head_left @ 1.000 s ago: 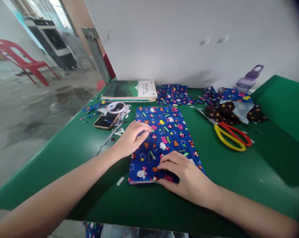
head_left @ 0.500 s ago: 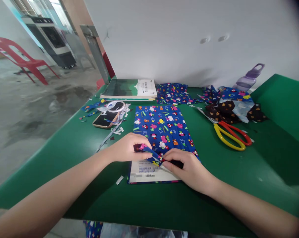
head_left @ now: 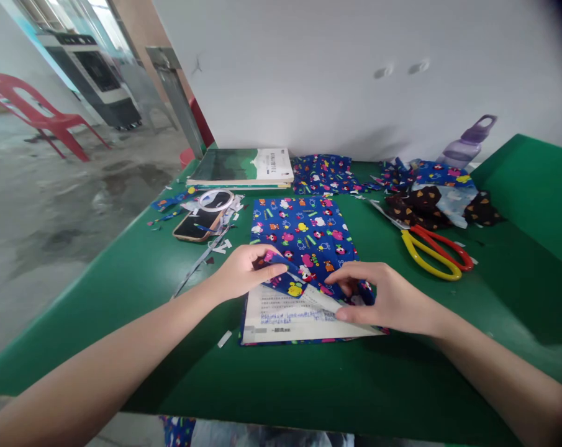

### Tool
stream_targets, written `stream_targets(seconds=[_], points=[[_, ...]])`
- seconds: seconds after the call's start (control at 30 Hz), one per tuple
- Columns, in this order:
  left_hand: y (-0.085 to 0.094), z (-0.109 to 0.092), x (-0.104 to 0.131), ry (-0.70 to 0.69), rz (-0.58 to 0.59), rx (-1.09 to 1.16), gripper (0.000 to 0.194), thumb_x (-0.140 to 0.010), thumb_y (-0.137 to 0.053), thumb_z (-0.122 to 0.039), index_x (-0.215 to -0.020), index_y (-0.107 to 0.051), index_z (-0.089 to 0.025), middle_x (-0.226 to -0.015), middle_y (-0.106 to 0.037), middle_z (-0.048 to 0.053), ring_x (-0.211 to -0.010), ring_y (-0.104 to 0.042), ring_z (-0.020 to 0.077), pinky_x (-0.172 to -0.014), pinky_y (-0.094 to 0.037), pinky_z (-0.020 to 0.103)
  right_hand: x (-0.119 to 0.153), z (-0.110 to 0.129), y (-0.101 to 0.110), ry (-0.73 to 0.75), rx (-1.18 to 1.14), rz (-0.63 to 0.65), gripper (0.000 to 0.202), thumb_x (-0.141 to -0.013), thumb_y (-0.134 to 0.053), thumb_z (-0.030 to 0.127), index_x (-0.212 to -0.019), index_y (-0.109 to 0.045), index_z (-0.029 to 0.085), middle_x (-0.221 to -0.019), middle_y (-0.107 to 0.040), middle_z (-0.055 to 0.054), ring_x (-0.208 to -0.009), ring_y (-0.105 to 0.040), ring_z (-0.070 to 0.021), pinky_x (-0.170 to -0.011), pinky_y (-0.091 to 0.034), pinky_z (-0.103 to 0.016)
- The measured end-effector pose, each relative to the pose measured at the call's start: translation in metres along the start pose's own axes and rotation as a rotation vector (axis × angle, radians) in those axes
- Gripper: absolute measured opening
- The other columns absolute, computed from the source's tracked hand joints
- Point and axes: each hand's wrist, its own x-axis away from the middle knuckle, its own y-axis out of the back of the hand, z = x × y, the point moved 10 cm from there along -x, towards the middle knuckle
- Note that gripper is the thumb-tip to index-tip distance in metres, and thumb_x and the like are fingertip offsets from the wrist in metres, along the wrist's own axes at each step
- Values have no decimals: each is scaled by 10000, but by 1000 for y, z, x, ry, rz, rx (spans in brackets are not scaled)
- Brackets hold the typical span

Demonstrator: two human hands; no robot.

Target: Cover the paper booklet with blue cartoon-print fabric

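A book [head_left: 281, 320] with printed pages lies in front of me, and blue cloth with cartoon animals [head_left: 303, 226] spreads over it and beyond its upper part. My left hand [head_left: 243, 272] pinches the cloth's folded edge between thumb and fingers, raised over the page. On the right, my right hand [head_left: 385, 295] has its thumb and fingers apart around the lifted page corner and the cloth edge. Its thumb touches the page; the fingertips rest at the cloth. Blue cloth also shows along the book's bottom edge.
Scissors [head_left: 432, 253] with red and yellow handles lie to the right, before cloth scraps [head_left: 420, 205] and a purple bottle [head_left: 464, 146]. At the left are a phone [head_left: 199, 225], a tape roll [head_left: 216, 200] and paper bits. Books [head_left: 241, 166] stand against the white panel.
My right hand has let go of the cloth edge, moved right and spread its fingers. More of the printed page now shows. My left hand still pinches the cloth.
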Motion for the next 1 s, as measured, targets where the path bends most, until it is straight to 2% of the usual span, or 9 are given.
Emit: stream_targets(seconds=[0.13, 0.3, 0.4, 0.5, 0.6, 0.73, 0.87, 1.0], points=[[2, -3, 1, 14, -32, -17, 212, -828, -604, -388, -849, -635, -179, -714, -650, -7, -590, -587, 99, -519, -452, 194, 6, 4, -10, -45, 267, -4, 245, -746, -656, 370, -909, -564, 212, -730, -589, 23, -603, -511, -116, -537, -373, -249], [12, -38, 10, -213, -146, -152, 130, -840, -611, -320, -843, -635, -192, -760, -673, -5, -638, -583, 101, -620, -466, 227, 13, 6, -15, 55, 479, -84, 183, -819, -577, 356, -831, -470, 208, -641, -537, 41, -533, -458, -109, -509, -307, -260], [14, -46, 13, -266, -172, -165, 112, -845, -606, -301, -835, -626, -192, -771, -674, -4, -657, -589, 103, -631, -464, 230, 18, 12, -16, 163, 540, -162, 166, -854, -539, 324, -776, -450, 208, -595, -495, 49, -499, -422, -102, -494, -279, -266], [13, -35, 9, -180, -159, -144, 142, -842, -603, -329, -836, -634, -190, -777, -679, -1, -660, -601, 110, -622, -468, 232, 23, 23, -21, 275, 574, -197, 167, -888, -496, 263, -734, -471, 206, -579, -483, 43, -499, -417, -101, -498, -270, -269], [11, -15, 5, -46, -132, -66, 193, -826, -614, -372, -840, -641, -181, -783, -684, 2, -660, -615, 117, -595, -470, 226, 27, 31, -29, 366, 588, -168, 160, -900, -466, 191, -754, -530, 195, -630, -539, 18, -560, -470, -110, -539, -297, -272], [4, 7, 2, 88, -82, 55, 238, -818, -618, -402, -819, -630, -164, -768, -676, 2, -679, -618, 123, -574, -472, 212, 25, 31, -32, 388, 573, -130, 151, -903, -468, 189, -800, -578, 187, -683, -586, 4, -606, -507, -116, -568, -317, -276], [-1, 17, 2, 158, -34, 106, 251, -812, -626, -411, -820, -625, -161, -802, -680, 8, -704, -625, 125, -592, -483, 212, 20, 27, -30, 339, 348, -74, 122, -884, -525, 282, -809, -578, 202, -681, -588, 24, -594, -502, -94, -563, -337, -250], [-4, 20, 2, 185, -15, 159, 253, -805, -632, -412, -842, -624, -162, -845, -693, 24, -738, -644, 142, -633, -509, 235, 13, 5, -21, 103, -18, -60, 135, -882, -527, 342, -904, -550, 211, -610, -519, 57, -519, -440, -73, -500, -342, -210]])
